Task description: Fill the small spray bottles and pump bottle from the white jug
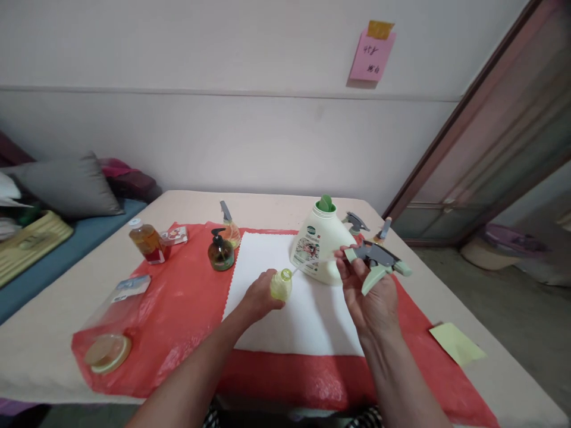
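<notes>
My left hand (263,292) is wrapped round a small yellow-green spray bottle (281,286), its uncapped neck tilted toward me. In my right hand (372,300) lies a grey and pale green trigger spray head (379,257), gripped near its collar. A thin clear tube runs left from the head, its tip close to the bottle's mouth; I cannot tell whether it touches. Behind both hands stands a large cream detergent jug (323,241) with a green spout in its open top. Under the bottle is a white sheet (294,330).
Left of the sheet, a brown pump bottle (220,252) and an amber liquid bottle (149,241) stand on red plastic (187,309). A round lidded container (107,353) sits at front left. Another spray head (355,222) is behind the jug. A yellow note (457,343) lies right.
</notes>
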{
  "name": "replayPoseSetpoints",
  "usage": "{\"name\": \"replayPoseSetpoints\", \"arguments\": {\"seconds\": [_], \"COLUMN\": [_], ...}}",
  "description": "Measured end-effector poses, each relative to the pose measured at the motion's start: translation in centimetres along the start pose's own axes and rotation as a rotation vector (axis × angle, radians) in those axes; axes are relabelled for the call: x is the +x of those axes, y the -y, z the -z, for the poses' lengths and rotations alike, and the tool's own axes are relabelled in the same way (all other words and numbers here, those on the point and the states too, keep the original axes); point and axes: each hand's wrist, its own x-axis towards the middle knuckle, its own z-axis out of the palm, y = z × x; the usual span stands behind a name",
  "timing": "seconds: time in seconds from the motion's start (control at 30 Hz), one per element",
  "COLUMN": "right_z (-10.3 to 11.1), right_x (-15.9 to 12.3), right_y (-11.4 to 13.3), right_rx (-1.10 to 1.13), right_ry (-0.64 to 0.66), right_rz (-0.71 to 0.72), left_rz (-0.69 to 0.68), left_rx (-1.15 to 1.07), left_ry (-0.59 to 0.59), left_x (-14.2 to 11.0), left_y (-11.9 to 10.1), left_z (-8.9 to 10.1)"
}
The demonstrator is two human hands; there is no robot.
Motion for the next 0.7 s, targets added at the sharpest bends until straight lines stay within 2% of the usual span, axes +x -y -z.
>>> {"name": "replayPoseSetpoints", "arguments": {"seconds": [0.23, 0.3, 0.4, 0.47, 0.7], "right_z": [1.0, 1.4, 1.7, 1.8, 1.9], "right_x": [0.0, 0.0, -0.1, -0.1, -0.1], "right_y": [-1.5, -2.2, -3.0, -3.3, -4.0], "right_rx": [-0.125, -0.276, -0.537, -0.612, -0.536], "right_ry": [0.088, 0.178, 0.385, 0.463, 0.446], "right_rz": [0.031, 0.038, 0.001, -0.038, -0.059], "left_rz": [-0.03, -0.048, -0.072, -0.08, -0.075], "left_rx": [0.027, 0.026, 0.016, 0.008, -0.058], "left_ry": [0.006, -0.013, -0.056, -0.08, -0.098], "left_x": [-0.3, -0.5, -0.9, -1.3, -2.6], "left_y": [-1.7, -2.7, -4.2, -5.0, -6.1], "left_z": [0.1, 0.2, 0.3, 0.4, 0.4]}}
